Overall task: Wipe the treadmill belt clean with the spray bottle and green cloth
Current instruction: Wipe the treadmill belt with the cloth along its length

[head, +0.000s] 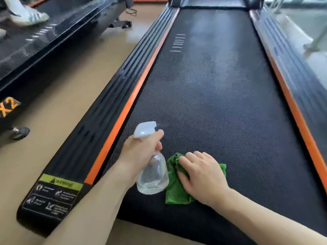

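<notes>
Spray bottle (153, 175) gripped left hand (139, 154), right hand (201, 175) flat on cloth (177, 190)

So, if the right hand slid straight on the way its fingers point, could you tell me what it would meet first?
Probably nothing soon: the right hand presses the green cloth flat, and its fingers point up the treadmill belt, which looks bare as far as the frame shows.
</notes>
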{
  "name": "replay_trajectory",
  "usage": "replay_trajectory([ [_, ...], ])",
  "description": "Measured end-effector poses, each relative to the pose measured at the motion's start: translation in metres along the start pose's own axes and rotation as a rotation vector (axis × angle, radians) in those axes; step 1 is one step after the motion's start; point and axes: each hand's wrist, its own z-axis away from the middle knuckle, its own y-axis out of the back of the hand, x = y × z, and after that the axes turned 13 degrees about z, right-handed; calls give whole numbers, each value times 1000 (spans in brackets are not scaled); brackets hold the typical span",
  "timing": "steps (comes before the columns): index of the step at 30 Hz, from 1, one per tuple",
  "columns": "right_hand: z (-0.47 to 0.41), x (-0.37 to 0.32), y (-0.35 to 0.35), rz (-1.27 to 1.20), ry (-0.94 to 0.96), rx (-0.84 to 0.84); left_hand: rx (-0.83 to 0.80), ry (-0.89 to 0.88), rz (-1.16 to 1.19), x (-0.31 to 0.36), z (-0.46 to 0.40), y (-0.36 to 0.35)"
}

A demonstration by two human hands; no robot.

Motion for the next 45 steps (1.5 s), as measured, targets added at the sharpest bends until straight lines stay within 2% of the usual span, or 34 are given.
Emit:
replay_trajectory([
  [3, 0, -1, 1, 27, -9, -1, -34, -20, 50, -3, -2, 12],
  [7, -23, 6, -8, 54, 49, 13, -42, -47, -7, -2, -7, 19],
  [9, -62, 21, -26, 70, -53, 19, -73, -23, 50, -2, -11, 20],
  [13, -152, 48, -60, 125, -401, -31, -93, 3, 90, -5, -13, 26],
  [16, -182, 50, -63, 121, -503, -90, -30, -46, 67, -5, -17, 35],
  [18, -161, 38, -54, 108, -433, -67, -1, -81, 70, -4, -18, 39],
  [23, -56, -28, -7, -74, -10, -82, 62, -195, 78, 7, -27, 46],
  [26, -64, -14, -14, -23, 151, -62, 70, -221, 94, 6, -31, 46],
  [28, -106, 10, -33, 33, 77, -26, 63, -221, 84, 3, -33, 48],
  [32, -195, 51, -72, 100, -293, -34, 46, -214, 42, 0, -39, 51],
  [35, -212, 48, -79, 96, -382, -58, 43, -187, 94, 1, -47, 49],
  [38, -170, 17, -60, 76, -356, -16, 26, -160, 130, 17, -53, 45],
  [42, -96, -42, -18, -37, -208, -124, -10, -151, 134, 47, -58, 41],
  [45, -83, -52, -13, 6, -176, -155, -49, -127, 111, 64, -54, 46],
])
